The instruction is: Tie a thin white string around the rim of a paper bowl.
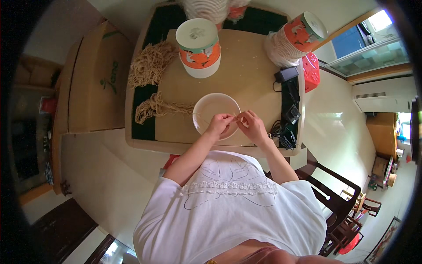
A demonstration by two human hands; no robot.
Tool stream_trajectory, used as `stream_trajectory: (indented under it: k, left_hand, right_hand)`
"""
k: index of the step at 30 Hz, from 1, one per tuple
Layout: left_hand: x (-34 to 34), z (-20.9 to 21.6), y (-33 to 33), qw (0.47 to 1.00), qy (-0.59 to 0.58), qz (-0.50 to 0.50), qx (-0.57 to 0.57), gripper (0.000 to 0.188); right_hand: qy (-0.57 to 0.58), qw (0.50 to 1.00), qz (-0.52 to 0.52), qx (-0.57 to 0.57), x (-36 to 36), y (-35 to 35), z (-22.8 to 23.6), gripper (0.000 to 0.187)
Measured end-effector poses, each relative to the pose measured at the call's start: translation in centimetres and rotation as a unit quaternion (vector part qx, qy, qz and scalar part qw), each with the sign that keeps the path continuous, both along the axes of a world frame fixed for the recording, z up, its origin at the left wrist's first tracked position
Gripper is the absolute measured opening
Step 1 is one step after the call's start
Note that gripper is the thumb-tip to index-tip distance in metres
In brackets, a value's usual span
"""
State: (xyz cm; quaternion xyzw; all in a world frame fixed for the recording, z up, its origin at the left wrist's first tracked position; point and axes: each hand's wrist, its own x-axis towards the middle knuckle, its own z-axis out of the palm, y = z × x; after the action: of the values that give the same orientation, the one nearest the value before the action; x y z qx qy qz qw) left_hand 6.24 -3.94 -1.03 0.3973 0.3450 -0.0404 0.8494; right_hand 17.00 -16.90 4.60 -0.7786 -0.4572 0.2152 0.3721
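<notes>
A white paper tub (216, 99) stands upright at the table's near middle, its mouth facing me. Over its near right rim, my left hand (221, 126) and my right hand (253, 127) meet, fingers pinched together. A thin tan strand, apparently cord, runs between the fingertips; its finer details are too small to make out. To the left lies a loose bundle of tan cord (154, 108), whose end reaches the tub's left rim. A larger tangled heap of tan cord (150, 63) rests behind it.
A stacked orange and white tub with a pale lid (200, 50) stands behind. More wrapped tubs (293, 38) are at the back right. A black adapter (286, 74) and cables (285, 138) line the right edge. A big cardboard box (99, 79) is at left.
</notes>
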Motion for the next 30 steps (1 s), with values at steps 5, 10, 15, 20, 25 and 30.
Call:
stream_trajectory:
  k: [5, 10, 15, 20, 25, 30]
  left_hand:
    - [-0.2, 0.2, 0.4, 0.999, 0.008, -0.008, 0.039, 0.012]
    - [-0.4, 0.4, 0.6, 0.995, 0.038, 0.007, 0.092, 0.013]
    - [-0.7, 0.3, 1.1, 0.996, 0.033, 0.008, 0.088, 0.017]
    - [-0.4, 0.8, 1.2, 0.993, 0.052, -0.051, 0.094, 0.019]
    - [-0.3, -0.2, 0.7, 0.992, 0.034, -0.034, 0.120, 0.015]
    - [0.1, -0.7, 0.3, 0.988, 0.004, -0.003, 0.153, 0.014]
  right_hand:
    - [-0.022, 1.000, -0.014, 0.001, -0.1, 0.5, 0.1, 0.007]
    - [-0.029, 1.000, -0.011, -0.004, 0.0, 0.4, -0.2, 0.008]
    - [-0.024, 1.000, -0.010, 0.000, -0.1, 0.4, -0.4, 0.007]
    - [-0.026, 1.000, -0.010, 0.001, -0.1, 0.2, -0.5, 0.008]
    - [-0.035, 0.999, 0.002, -0.008, -0.3, 0.6, 0.7, 0.009]
    - [-0.053, 0.999, 0.002, -0.003, 0.0, 0.4, -0.7, 0.010]
